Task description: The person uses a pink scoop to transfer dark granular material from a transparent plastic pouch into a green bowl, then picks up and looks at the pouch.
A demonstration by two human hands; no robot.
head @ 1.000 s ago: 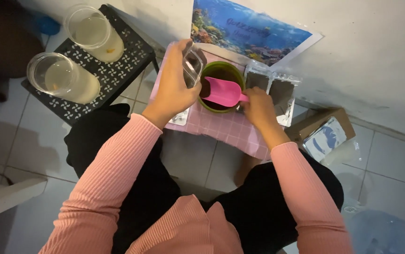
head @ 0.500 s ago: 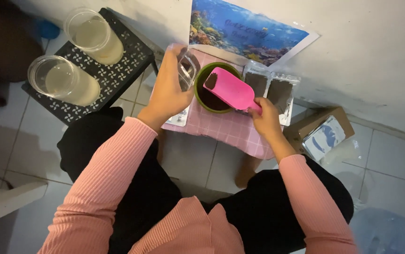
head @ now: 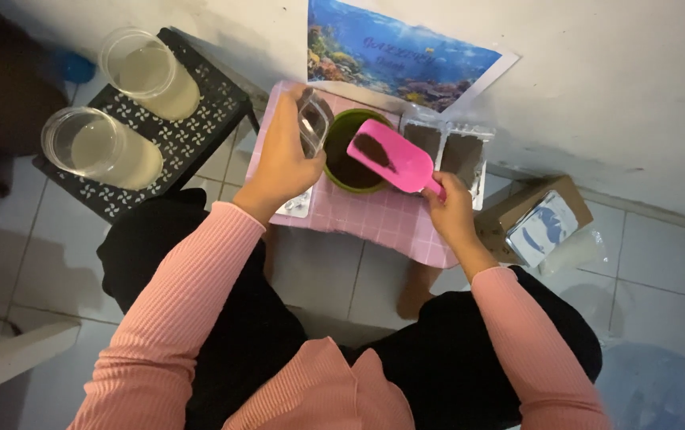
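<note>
Scooping underway: right hand grips pink scoop, loaded with dark powder, above green bowl; left hand grasps clear cup at nine o'clock, so tipping into it likely needs steady aim.

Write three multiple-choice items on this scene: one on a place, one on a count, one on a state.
1. Where is the pink scoop?
A. over the green bowl
B. on the floor
C. on the black stand

2. How many clear tubs of pale liquid stand on the black stand?
A. one
B. two
C. four

3. What is the scoop's state?
A. empty
B. broken
C. carrying dark soil

Key: 1 A, the right hand holds it above the bowl; 2 B, two tubs show; 3 C, a dark heap lies in it. The left hand holds a clear cup.
</note>
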